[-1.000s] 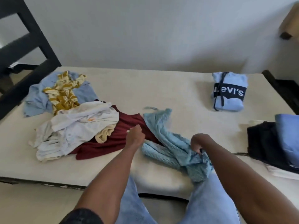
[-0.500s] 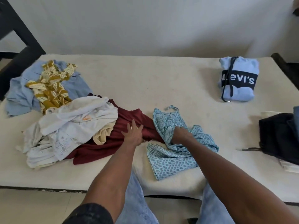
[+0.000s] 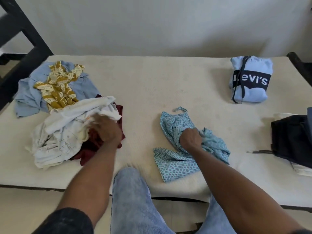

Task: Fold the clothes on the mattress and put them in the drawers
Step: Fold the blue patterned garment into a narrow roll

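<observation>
A cream mattress [image 3: 152, 85] fills the view. My right hand [image 3: 190, 139] grips a bunched blue zigzag-patterned garment [image 3: 175, 164] near the front edge. My left hand [image 3: 106, 130] is blurred and pushes into the pile on the left, against a maroon garment [image 3: 92, 152] and a crumpled white garment [image 3: 64, 132]; its fingers are hidden in the cloth. Behind the pile lie a mustard patterned piece [image 3: 57, 85] and a light blue shirt [image 3: 28, 98].
A folded light blue Levi's hoodie [image 3: 249, 80] sits at the back right. Folded dark clothes [image 3: 290, 141] lie at the right edge. A black frame [image 3: 22, 39] stands at the left. My jeans-clad knees [image 3: 133, 200] press the mattress's front edge.
My left hand has shoved the maroon garment leftward, bunching it under the white one. My right hand still holds the zigzag garment, which now lies apart from the pile.
</observation>
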